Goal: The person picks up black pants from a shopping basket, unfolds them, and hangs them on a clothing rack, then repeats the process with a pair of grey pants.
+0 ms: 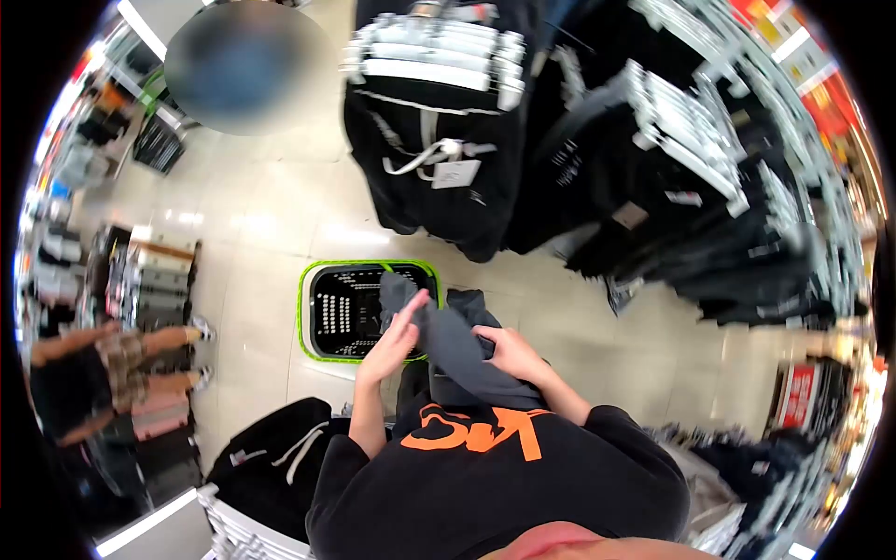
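Shop floor (271, 224), racks of clothes (439, 140).
Right grip (509, 353) clamps the grey cloth (455, 347); left grip (397, 338) lies flat and open, so the cloth could slip down.

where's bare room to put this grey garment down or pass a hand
Bare tile lies between the green-rimmed basket and the hanging black clothes, and right of the basket below the right-hand racks. The basket's left half looks bare. Its right side is crowded by the left hand, right hand and grey garment.
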Available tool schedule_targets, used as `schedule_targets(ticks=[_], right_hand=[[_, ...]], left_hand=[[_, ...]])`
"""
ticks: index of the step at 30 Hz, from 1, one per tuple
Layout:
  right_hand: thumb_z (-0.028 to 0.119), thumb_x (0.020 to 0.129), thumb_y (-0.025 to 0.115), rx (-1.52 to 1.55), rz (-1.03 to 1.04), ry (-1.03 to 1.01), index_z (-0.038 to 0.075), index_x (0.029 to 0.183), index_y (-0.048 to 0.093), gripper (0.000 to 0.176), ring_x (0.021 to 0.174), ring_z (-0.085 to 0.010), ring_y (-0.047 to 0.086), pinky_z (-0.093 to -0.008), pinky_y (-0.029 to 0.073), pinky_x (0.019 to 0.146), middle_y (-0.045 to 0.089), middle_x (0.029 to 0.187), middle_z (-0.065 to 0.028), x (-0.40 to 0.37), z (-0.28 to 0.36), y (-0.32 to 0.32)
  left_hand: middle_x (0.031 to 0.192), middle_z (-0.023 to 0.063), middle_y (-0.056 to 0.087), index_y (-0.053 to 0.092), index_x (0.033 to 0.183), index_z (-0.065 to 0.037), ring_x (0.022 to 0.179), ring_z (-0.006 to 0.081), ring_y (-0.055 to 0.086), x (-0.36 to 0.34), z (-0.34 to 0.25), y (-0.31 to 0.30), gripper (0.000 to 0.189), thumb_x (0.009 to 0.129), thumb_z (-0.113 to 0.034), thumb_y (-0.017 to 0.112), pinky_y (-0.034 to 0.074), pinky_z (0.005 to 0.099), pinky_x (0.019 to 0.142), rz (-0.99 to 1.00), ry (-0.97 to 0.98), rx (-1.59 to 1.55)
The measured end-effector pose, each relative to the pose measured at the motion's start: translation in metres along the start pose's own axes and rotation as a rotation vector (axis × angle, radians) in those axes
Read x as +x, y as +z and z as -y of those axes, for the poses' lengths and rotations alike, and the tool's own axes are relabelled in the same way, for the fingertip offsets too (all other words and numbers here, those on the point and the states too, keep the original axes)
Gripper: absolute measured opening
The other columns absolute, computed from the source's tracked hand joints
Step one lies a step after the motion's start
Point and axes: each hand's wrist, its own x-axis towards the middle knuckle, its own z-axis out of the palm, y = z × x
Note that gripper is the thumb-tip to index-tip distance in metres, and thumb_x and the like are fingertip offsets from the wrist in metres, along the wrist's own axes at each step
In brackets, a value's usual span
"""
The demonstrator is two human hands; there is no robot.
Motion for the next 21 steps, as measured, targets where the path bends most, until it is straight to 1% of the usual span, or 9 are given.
schedule_targets(ticks=[3,6,7,12,16,17,18,20,21], right_hand=[[0.024,0.057,0.064,-0.046,-0.076,0.07,0.006,0.078,0.052,0.03,0.067,-0.0281,0.054,-0.0307,0.041,0.06,0.056,0.069,-0.014,-0.033,0.015,-0.005],[0.029,0.056,0.066,-0.042,-0.188,0.151,0.007,0.073,0.052,0.031,0.061,-0.0259,0.054,-0.03,0.041,0.056,0.055,0.064,-0.0113,-0.064,0.022,-0.018],[0.03,0.056,0.066,0.016,-0.314,0.173,0.007,0.072,0.052,0.031,0.059,-0.0253,0.054,-0.0296,0.041,0.054,0.055,0.063,-0.0105,-0.073,0.019,-0.023],[0.029,0.058,0.066,-0.012,-0.696,0.171,0.005,0.069,0.051,0.03,0.053,-0.0225,0.051,-0.0281,0.04,0.049,0.053,0.058,-0.0069,-0.116,0.005,-0.039],[0.022,0.054,0.069,-0.044,-1.061,0.033,0.006,0.071,0.051,0.029,0.07,-0.0204,0.049,-0.0292,0.038,0.061,0.052,0.069,-0.0035,-0.148,-0.015,-0.066],[0.018,0.051,0.072,0.005,-1.082,0.079,0.006,0.089,0.049,0.046,0.083,-0.0194,0.048,-0.0297,0.038,0.071,0.053,0.08,-0.0038,-0.163,-0.018,-0.075],[0.018,0.051,0.072,0.001,-1.113,0.091,0.006,0.089,0.049,0.046,0.083,-0.0194,0.048,-0.0297,0.038,0.071,0.053,0.08,-0.0038,-0.173,-0.026,-0.084],[0.015,0.049,0.073,0.153,-1.328,-0.19,0.005,0.108,0.038,0.07,0.09,-0.0184,0.047,-0.029,0.036,0.078,0.053,0.088,-0.0061,-0.192,-0.05,-0.099],[0.011,0.049,0.072,0.09,-1.35,-0.079,0.003,0.115,0.028,0.08,0.093,-0.0195,0.046,-0.0287,0.033,0.083,0.052,0.093,-0.0086,-0.207,-0.059,-0.104]], left_hand=[[0.103,0.0034,0.048,0.029,0.118,-0.015,0.104,0.0205,0.039,0.023,-0.021,0.022,0.054,0.069,-0.024,0.05,-0.005,0.0565,0.087,0.581,-0.101,0.43],[0.084,0.0098,0.054,0.046,0.101,-0.008,0.077,0.0215,0.052,0.045,-0.034,0.065,0.041,0.066,-0.027,0.054,0.035,0.0353,0.079,0.927,-0.25,0.497],[0.076,0.0132,0.055,0.049,0.095,-0.005,0.072,0.0246,0.053,0.046,-0.021,0.078,0.041,0.064,-0.031,0.057,0.04,0.0278,0.063,0.987,-0.076,0.456],[0.074,0.0147,0.057,0.054,0.085,-0.003,0.069,0.0291,0.054,0.052,-0.029,0.161,0.036,0.061,-0.029,0.061,0.041,0.0318,0.062,0.811,0.076,0.586],[0.067,0.0149,0.055,0.054,0.08,-0.002,0.062,0.0299,0.054,0.077,-0.017,0.219,0.024,0.059,-0.013,0.059,0.042,0.0309,0.055,0.603,0.21,0.495],[0.069,0.0145,0.055,0.055,0.08,-0.002,0.062,0.0301,0.053,0.087,-0.022,0.235,0.025,0.057,-0.01,0.059,0.042,0.0308,0.054,0.647,0.343,0.54],[0.071,0.014,0.055,0.055,0.08,-0.002,0.063,0.0303,0.053,0.096,-0.032,0.252,0.025,0.055,-0.008,0.058,0.042,0.0307,0.054,0.688,0.476,0.579],[0.069,0.0118,0.054,0.055,0.077,-0.003,0.061,0.0299,0.052,0.113,-0.05,0.29,0.025,0.053,-0.005,0.058,0.041,0.03,0.051,0.706,0.648,0.529],[0.066,0.0113,0.053,0.055,0.076,-0.003,0.058,0.029,0.051,0.12,-0.061,0.308,0.024,0.052,-0.005,0.057,0.04,0.0293,0.049,0.736,0.671,0.513]])
